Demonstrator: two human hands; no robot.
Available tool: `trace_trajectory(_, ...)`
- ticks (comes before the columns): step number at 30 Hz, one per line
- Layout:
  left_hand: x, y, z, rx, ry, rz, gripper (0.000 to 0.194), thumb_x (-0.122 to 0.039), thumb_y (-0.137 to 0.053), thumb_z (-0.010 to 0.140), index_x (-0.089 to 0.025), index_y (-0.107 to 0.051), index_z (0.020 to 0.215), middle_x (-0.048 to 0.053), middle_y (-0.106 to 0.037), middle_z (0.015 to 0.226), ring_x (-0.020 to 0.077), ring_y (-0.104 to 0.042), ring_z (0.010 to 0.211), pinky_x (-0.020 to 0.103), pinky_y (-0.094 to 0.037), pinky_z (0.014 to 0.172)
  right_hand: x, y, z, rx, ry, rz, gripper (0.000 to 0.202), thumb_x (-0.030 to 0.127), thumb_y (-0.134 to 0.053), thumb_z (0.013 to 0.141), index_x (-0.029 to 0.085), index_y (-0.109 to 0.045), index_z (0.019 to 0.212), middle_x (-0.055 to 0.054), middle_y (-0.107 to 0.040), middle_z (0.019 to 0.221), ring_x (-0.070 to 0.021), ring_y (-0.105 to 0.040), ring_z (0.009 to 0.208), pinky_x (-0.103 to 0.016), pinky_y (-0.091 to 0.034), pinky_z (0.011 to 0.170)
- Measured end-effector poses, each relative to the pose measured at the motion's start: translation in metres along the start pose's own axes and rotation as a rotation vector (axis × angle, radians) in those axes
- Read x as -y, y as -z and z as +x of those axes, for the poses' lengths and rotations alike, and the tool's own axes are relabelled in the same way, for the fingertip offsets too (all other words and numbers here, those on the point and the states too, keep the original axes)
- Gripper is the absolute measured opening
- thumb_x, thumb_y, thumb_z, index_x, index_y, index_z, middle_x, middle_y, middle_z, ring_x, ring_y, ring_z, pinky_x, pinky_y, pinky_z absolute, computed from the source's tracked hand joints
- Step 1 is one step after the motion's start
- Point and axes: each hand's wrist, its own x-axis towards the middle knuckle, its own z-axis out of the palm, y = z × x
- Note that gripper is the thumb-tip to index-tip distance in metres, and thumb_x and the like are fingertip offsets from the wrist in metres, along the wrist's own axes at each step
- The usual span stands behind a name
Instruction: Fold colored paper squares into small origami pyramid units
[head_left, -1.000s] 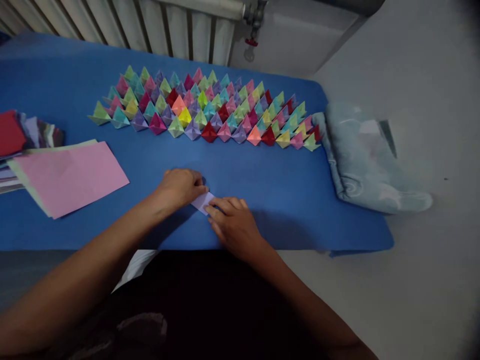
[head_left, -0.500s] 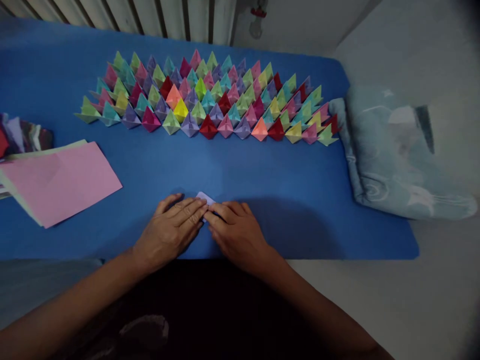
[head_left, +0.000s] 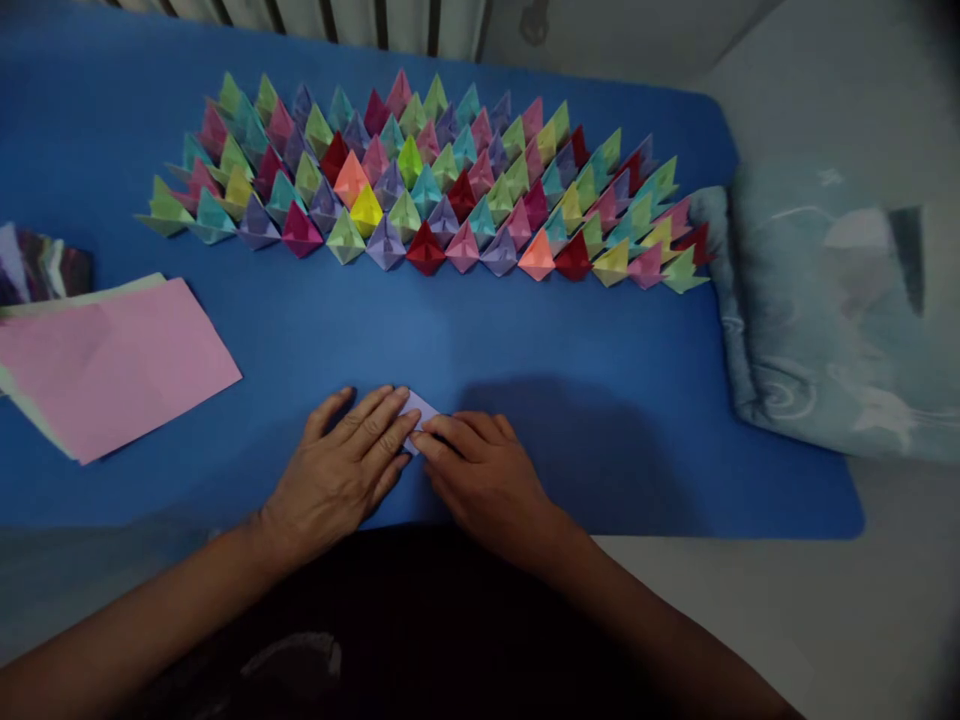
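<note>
A small folded piece of lilac paper [head_left: 421,409] lies on the blue table near its front edge, partly covered by my fingers. My left hand [head_left: 341,465] rests flat on its left part, fingers stretched out and slightly spread. From the right, my right hand [head_left: 484,475] pinches the paper's right edge between thumb and curled fingers. Beyond the hands stand rows of small folded paper boats [head_left: 426,250] in many colours, packed closely together.
Pink paper sheets [head_left: 135,365] over pale green ones lie at the left, with a dark, multicoloured stack [head_left: 56,268] behind them. A folded grey-blue blanket [head_left: 825,320] covers the table's right end. A radiator [head_left: 352,22] stands behind the blue table [head_left: 315,325].
The fingers of my left hand have spread slightly and drawn back left, so more of the lilac paper shows. My right hand has shifted a little to the right. The camera view has moved slightly.
</note>
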Motion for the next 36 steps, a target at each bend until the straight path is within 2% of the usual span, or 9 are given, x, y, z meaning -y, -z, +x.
trace_trajectory(5,0.004,0.001,-0.002,0.036,-0.033,0.061,0.041,-0.028,-0.047,0.102,-0.013,-0.049,0.141,0.013,-0.059,0.143,0.0277,-0.056,0.131,0.051,-0.024,0.119,-0.001,0.000,0.000,0.009,0.008,0.008,0.026,0.020,-0.049,0.100,0.018,-0.063,0.121,-0.006,-0.070,0.119,-0.0226,-0.057,0.101,-0.039,-0.037,0.080)
trace_trajectory(10,0.005,0.013,-0.010,0.029,-0.025,0.031,0.044,-0.026,-0.052,0.100,-0.014,-0.048,0.142,0.011,-0.059,0.143,0.0290,-0.052,0.135,0.050,-0.029,0.117,-0.002,0.000,-0.001,0.008,0.020,0.015,0.028,0.019,-0.051,0.098,0.018,-0.062,0.123,-0.005,-0.070,0.120,-0.0230,-0.056,0.102,-0.039,-0.038,0.080)
trace_trajectory(17,0.003,0.015,-0.018,0.034,-0.027,0.012,0.038,-0.020,-0.051,0.100,-0.020,-0.053,0.138,0.007,-0.065,0.136,0.0263,-0.060,0.127,0.051,-0.030,0.116,-0.003,0.001,0.001,0.049,0.010,0.005,0.028,0.020,-0.052,0.098,0.018,-0.063,0.123,-0.007,-0.069,0.120,-0.0245,-0.057,0.101,-0.041,-0.039,0.081)
trace_trajectory(25,-0.001,0.019,-0.021,-0.023,-0.039,-0.009,0.031,-0.013,-0.052,0.099,-0.017,-0.058,0.129,0.007,-0.071,0.127,0.0240,-0.068,0.112,0.047,-0.037,0.107,-0.003,0.003,0.003,0.105,0.008,-0.017,0.030,0.021,-0.054,0.097,0.019,-0.063,0.126,-0.007,-0.068,0.124,-0.0258,-0.056,0.103,-0.043,-0.043,0.083)
trace_trajectory(29,0.000,0.021,-0.024,-0.012,-0.025,-0.021,0.032,-0.012,-0.050,0.099,-0.016,-0.057,0.130,0.008,-0.070,0.128,0.0243,-0.066,0.114,0.047,-0.038,0.105,-0.003,0.002,0.003,0.112,0.020,-0.023,0.031,0.020,-0.056,0.096,0.019,-0.063,0.126,-0.008,-0.068,0.123,-0.0260,-0.057,0.103,-0.043,-0.044,0.084)
trace_trajectory(33,-0.001,0.019,-0.018,-0.062,-0.004,0.024,0.032,-0.014,-0.054,0.097,-0.015,-0.060,0.128,0.010,-0.073,0.121,0.0259,-0.068,0.108,0.048,-0.040,0.102,-0.003,0.003,0.005,0.121,0.017,-0.012,0.032,0.019,-0.056,0.095,0.019,-0.063,0.126,-0.009,-0.068,0.124,-0.0270,-0.057,0.103,-0.045,-0.046,0.084)
trace_trajectory(36,-0.001,0.017,-0.008,-0.098,-0.013,0.059,0.025,-0.015,-0.057,0.096,-0.015,-0.064,0.120,0.010,-0.076,0.110,0.0254,-0.069,0.100,0.048,-0.041,0.100,-0.006,0.006,0.006,0.104,0.002,0.089,0.031,0.019,-0.056,0.095,0.020,-0.064,0.125,-0.008,-0.069,0.122,-0.0263,-0.059,0.103,-0.045,-0.047,0.087)
